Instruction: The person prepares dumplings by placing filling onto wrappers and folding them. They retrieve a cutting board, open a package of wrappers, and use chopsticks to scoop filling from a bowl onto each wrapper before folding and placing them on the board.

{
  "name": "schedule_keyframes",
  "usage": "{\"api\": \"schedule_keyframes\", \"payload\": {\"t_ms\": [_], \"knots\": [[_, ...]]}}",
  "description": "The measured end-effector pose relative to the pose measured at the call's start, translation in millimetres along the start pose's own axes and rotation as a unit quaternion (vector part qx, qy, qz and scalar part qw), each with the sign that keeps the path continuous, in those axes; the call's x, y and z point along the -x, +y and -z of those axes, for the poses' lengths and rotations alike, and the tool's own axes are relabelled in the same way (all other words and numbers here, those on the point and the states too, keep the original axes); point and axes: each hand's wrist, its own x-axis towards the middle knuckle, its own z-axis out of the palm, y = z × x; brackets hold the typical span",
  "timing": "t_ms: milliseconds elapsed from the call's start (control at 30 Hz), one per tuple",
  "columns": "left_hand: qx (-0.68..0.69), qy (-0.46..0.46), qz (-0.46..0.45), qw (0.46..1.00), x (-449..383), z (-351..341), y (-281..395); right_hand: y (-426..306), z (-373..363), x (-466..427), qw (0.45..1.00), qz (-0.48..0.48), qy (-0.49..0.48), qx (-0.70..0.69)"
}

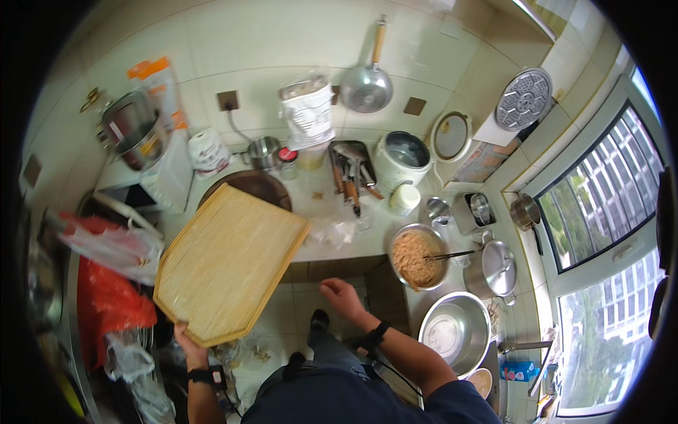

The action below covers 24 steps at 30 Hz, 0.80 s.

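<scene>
My left hand (189, 339) grips the near corner of a flat bamboo tray (233, 265) with a raised wooden rim. Tilted, the tray spans the gap in front of the counter, its bare slatted face towards me. Its far end overlaps a round dark wooden chopping board (254, 185) and hides part of it. My right hand (344, 302) hangs over the floor, just short of the counter edge, holding nothing visible. Its fingers curl under, out of sight. To its right stands a steel bowl (446, 259) of orange-brown minced filling (413, 257) with chopsticks (450, 255) in it.
A large steel basin (484, 323) and a lidded steel pot (492, 267) stand at right. Knives (349, 185) lie in a dark tray beside an open rice cooker (405, 159). Red plastic bags (116, 297) hang at left. A frying pan (366, 87) hangs on the wall.
</scene>
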Motion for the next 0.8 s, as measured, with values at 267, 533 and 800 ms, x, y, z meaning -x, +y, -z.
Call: {"api": "schedule_keyframes", "payload": {"t_ms": [267, 533, 800], "knots": [[0.033, 0.004, -0.002, 0.999, -58, 8, -25, 21, 21, -77, 0.996, -0.073, 0.015, 0.048], [0.05, 0.037, 0.045, 0.997, -114, 15, -47, 26, 25, -99, 0.995, -0.093, 0.006, 0.022], [0.031, -0.004, 0.085, 0.996, -146, -4, -62, 26, 52, -65, 0.984, -0.159, 0.036, 0.066]]}}
